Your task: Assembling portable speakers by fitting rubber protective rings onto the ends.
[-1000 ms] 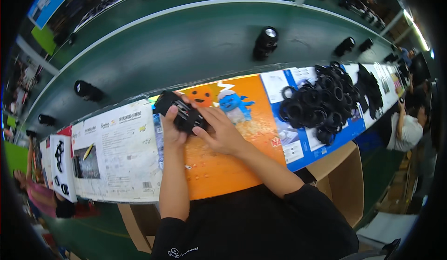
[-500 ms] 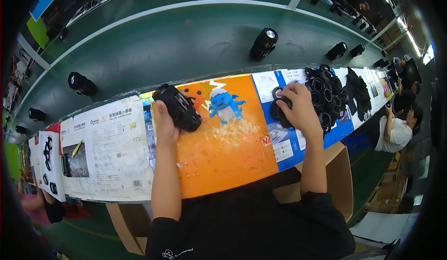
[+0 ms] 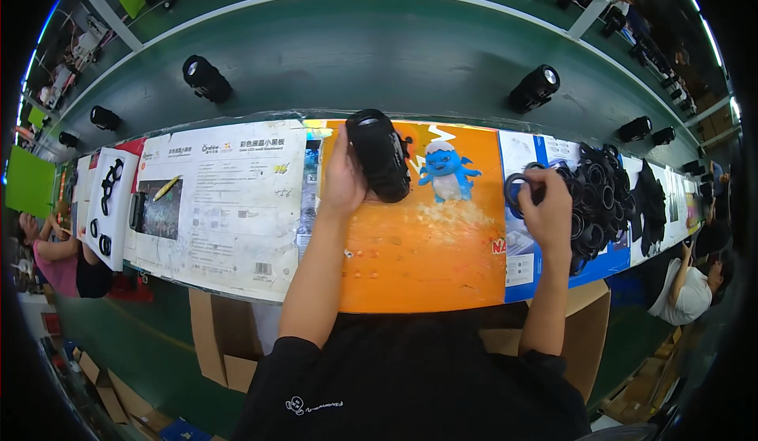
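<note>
My left hand (image 3: 342,180) is wrapped round the side of a black cylinder (image 3: 382,158), which looks like a portable speaker. It is held nearly upright over the orange board (image 3: 426,267). To the right, my right hand (image 3: 550,212) is closed, thumb and fingers pinching a black ring at the left edge of a heap of black rings (image 3: 588,204). Another ring (image 3: 513,196) shows just left of those fingertips. My fingers partly hide what they grip.
On the white board at left lie a yellow pen (image 3: 166,188) and a white tray (image 3: 108,204) with black parts. Flat black pieces (image 3: 651,208) lie beyond the heap. Several black cylinders (image 3: 535,89) stand on the green surface behind. Cardboard boxes (image 3: 225,338) sit below the table edge.
The whole view has swung, so the table appears shifted right. The cylinder has come more upright in my left hand. My right fingers have drawn together into a pinch at the rings.
</note>
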Tool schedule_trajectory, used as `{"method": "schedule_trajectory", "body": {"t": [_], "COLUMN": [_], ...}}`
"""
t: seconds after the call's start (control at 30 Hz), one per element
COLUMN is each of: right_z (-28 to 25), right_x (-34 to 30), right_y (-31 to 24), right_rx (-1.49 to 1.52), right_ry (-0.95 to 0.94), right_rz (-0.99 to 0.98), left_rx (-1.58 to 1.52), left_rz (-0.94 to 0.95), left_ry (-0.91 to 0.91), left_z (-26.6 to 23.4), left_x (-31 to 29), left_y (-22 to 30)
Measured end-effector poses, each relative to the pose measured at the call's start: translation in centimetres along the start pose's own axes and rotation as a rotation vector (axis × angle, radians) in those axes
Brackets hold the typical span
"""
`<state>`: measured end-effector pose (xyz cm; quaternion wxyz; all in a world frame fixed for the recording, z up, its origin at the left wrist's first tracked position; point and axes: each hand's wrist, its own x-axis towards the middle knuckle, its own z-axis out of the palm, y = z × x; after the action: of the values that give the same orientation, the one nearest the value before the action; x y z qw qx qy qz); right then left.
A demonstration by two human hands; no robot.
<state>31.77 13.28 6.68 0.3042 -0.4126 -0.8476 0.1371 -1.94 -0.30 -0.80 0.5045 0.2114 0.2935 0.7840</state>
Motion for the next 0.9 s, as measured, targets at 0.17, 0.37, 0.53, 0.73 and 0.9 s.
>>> {"method": "schedule_trajectory", "body": {"t": [0.17, 0.37, 0.53, 0.73, 0.9], "right_z": [6.1, 8.9, 8.6, 7.5, 6.3], "right_x": [0.0, 0.0, -0.4, -1.2, -1.6], "right_y": [-3.2, -6.1, -7.6, -7.1, -6.6], "right_rx": [0.126, -0.015, 0.040, 0.191, 0.336], "right_ry": [-0.199, -0.354, -0.439, -0.525, -0.563], "right_rz": [0.238, 0.323, 0.280, 0.165, 0.099], "left_rx": [-0.030, 0.068, 0.133, 0.167, 0.165], "left_rz": [-0.001, 0.044, 0.051, 0.033, 0.029], "left_ry": [-0.104, 0.027, 0.060, 0.101, 0.054], "left_z": [0.2, -0.5, -0.1, 0.6, 0.1], "left_x": [-0.2, 0.4, 0.3, 0.1, 0.3], "left_y": [0.2, -1.2, -1.4, -0.7, -1.2]}}
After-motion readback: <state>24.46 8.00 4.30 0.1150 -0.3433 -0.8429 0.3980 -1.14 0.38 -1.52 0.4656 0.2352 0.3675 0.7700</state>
